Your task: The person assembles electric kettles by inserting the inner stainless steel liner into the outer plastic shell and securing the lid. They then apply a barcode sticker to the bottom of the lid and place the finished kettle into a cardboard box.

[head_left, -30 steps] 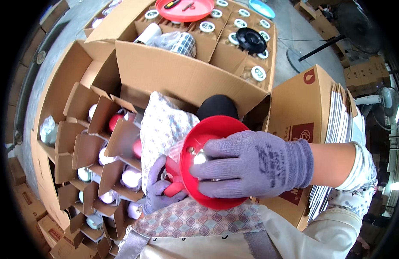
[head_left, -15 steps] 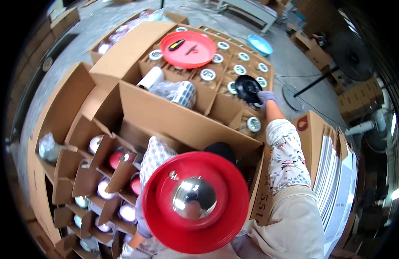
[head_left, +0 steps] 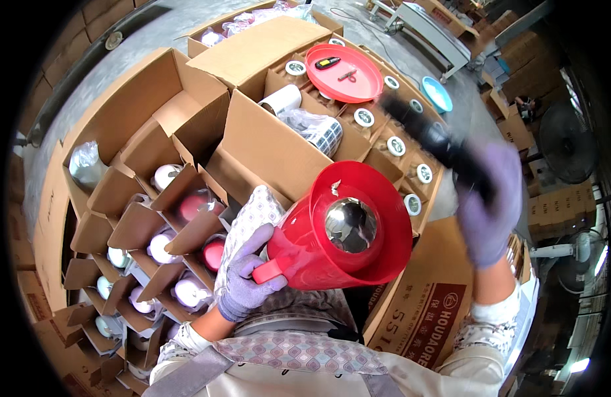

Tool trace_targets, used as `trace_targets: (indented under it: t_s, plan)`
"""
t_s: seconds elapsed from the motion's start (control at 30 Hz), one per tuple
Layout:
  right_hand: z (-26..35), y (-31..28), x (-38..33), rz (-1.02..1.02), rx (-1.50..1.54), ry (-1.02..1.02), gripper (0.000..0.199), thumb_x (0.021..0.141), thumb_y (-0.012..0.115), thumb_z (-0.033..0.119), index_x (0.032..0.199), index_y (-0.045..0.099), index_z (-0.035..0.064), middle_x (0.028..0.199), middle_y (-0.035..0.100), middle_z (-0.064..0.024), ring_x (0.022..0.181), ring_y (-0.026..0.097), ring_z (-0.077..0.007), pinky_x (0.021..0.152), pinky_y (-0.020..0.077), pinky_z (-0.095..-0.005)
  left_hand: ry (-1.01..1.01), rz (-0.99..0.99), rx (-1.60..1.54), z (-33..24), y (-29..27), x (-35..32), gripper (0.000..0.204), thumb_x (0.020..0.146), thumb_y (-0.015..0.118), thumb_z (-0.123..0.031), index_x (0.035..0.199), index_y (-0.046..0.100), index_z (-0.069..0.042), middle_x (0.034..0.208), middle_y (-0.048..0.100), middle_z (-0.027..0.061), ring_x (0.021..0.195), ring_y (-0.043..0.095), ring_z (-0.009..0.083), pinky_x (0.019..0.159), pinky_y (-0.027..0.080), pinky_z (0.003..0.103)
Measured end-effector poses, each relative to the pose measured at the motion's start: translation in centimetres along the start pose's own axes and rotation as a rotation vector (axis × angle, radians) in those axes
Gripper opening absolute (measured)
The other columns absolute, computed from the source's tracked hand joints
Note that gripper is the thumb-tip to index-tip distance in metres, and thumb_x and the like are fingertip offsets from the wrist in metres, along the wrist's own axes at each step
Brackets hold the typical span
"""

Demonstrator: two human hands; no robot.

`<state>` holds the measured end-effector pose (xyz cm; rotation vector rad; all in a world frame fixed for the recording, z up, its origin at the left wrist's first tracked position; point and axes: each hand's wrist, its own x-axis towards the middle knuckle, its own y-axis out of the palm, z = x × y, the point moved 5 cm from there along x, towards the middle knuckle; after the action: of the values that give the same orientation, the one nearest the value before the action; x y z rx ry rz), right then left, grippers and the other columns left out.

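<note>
My gloved left hand [head_left: 247, 283] is closed round the handle of a red plastic thermos jug [head_left: 312, 261]. The jug is tilted, its wide flared end facing up and toward me. Inside that end shows a shiny silver dome [head_left: 350, 226], like a glass liner. Off to the right my gloved right hand [head_left: 494, 205], smeared by motion, grips a black round dish-like plastic piece [head_left: 441, 142], seen nearly edge-on. The piece is apart from the jug, above the corner of the carton of bottles.
A divided carton [head_left: 110, 235] at left holds several wrapped pastel and red items. Behind, another carton [head_left: 272, 142] holds several white-topped glass bottles [head_left: 396, 146]. A red tray [head_left: 358, 83] with a yellow-black cutter sits on top. At right stands a fan [head_left: 570, 145].
My right hand has lifted the black piece off the bottles, bringing it right and nearer. The jug has tipped and risen, exposing its handle and my left hand. The view has shifted.
</note>
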<state>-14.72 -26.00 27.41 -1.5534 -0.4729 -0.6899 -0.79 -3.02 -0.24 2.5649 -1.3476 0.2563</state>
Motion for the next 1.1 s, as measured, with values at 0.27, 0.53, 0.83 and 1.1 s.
trace_targets:
  t_s: [0.27, 0.53, 0.83, 1.1]
  plan:
    - [5.8, 1.5, -5.3, 0.466, 0.526, -0.087, 0.052, 0.058, 0.074, 0.012, 0.109, 0.067, 0.0004, 0.108, 0.060, -0.0183, 0.101, 0.058, -0.0380, 0.086, 0.0457, -0.0467, -0.032, 0.073, 0.097, -0.9, 0.9, -2.1, 0.030, 0.069, 0.086, -0.014, 0.082, 0.064, 0.002, 0.143, 0.046, 0.0238, 0.135, 0.043, 0.0356, 0.110, 0.034, 0.044]
    - [6.0, 1.6, -7.9, 0.832, 0.453, 0.304, 0.112, 0.052, 0.086, 0.027, 0.146, 0.032, -0.0015, 0.148, 0.031, -0.0256, 0.137, 0.032, -0.0439, 0.114, 0.0275, -0.0437, 0.135, 0.172, 0.114, -0.4, 3.1, -3.3, 0.035, 0.065, 0.088, -0.015, 0.074, 0.057, -0.001, 0.138, 0.050, 0.0240, 0.131, 0.045, 0.0426, 0.109, 0.034, 0.050]
    - [5.8, 0.6, -12.8, 0.798, 0.564, 0.477, 0.118, 0.052, 0.086, 0.030, 0.148, 0.027, -0.0047, 0.150, 0.029, -0.0273, 0.142, 0.029, -0.0404, 0.115, 0.0251, -0.0411, 0.145, 0.287, 0.129, 0.1, 4.1, -4.4, 0.036, 0.061, 0.088, -0.012, 0.070, 0.055, -0.002, 0.131, 0.055, 0.0225, 0.124, 0.051, 0.0428, 0.105, 0.040, 0.048]
    - [6.1, 0.9, -13.8, 0.885, 0.474, 0.395, 0.120, 0.050, 0.089, 0.034, 0.148, 0.029, -0.0020, 0.152, 0.023, -0.0271, 0.141, 0.029, -0.0424, 0.114, 0.0284, -0.0429, 0.119, 0.350, 0.143, 0.1, 4.4, -4.0, 0.033, 0.063, 0.087, -0.014, 0.069, 0.056, -0.003, 0.133, 0.054, 0.0221, 0.126, 0.050, 0.0428, 0.106, 0.039, 0.049]
